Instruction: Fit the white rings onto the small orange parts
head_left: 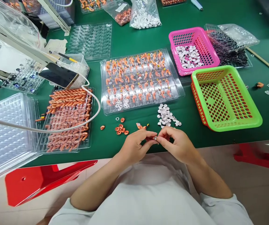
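Note:
At the table's near edge, my left hand point(135, 144) and my right hand point(177, 144) meet, fingertips pinched on one small round part point(155, 138). It shows copper-brown with a whitish face; the fingers cover most of it. Just beyond lie an orange curved piece with a yellow-tipped end point(141, 126) and a pile of small white round caps point(165, 115). Left of my left hand several copper-coloured round cups point(120, 129) are grouped, with one white ring point(117, 118) near them. A clear blister tray point(139, 79) farther back holds rows of orange curved pieces and some loose white rings.
On the right stand a pink basket point(195, 50) with white caps and a green basket point(228, 97) nested over a red one. A packed tray of orange parts point(67, 120), stacked clear trays point(7, 125), a phone point(58, 75) and a white cable point(97, 103) occupy the left.

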A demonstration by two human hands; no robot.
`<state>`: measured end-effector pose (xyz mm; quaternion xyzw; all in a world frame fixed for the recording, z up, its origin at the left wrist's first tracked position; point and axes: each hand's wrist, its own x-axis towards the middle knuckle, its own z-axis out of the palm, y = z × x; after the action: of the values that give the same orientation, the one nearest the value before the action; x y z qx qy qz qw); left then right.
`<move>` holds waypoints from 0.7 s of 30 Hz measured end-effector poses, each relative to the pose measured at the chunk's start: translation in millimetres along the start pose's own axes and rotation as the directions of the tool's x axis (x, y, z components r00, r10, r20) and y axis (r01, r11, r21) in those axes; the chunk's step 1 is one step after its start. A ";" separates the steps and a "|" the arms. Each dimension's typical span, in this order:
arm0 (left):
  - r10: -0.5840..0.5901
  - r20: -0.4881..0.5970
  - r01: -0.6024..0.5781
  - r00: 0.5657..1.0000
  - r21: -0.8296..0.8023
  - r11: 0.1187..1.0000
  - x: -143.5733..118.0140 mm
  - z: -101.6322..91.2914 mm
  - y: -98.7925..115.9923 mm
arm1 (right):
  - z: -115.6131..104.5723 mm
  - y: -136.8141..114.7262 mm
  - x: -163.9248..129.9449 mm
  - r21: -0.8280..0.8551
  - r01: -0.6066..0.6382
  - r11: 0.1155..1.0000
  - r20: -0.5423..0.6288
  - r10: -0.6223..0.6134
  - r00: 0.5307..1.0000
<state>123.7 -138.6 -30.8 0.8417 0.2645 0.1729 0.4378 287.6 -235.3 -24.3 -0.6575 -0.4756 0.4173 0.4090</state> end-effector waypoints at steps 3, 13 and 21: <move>0.060 0.018 -0.060 0.998 0.010 0.998 -0.6 -1.0 -1.9 | -1.4 -1.8 0.4 0.002 -0.003 1.000 0.026 0.003 1.000; 0.194 -0.117 -0.192 0.974 0.028 0.981 -1.6 3.9 -7.4 | 3.2 1.0 1.8 0.046 -0.055 0.997 0.033 0.053 0.998; 0.122 -0.124 -0.130 0.985 -0.061 0.990 -3.7 1.7 -5.5 | 5.3 -2.6 -0.9 0.048 -0.024 0.999 0.022 0.023 1.000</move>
<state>120.0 -139.2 -36.6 0.8293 0.2304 0.2593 0.4380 281.8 -234.9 -23.4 -0.6483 -0.4620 0.4405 0.4150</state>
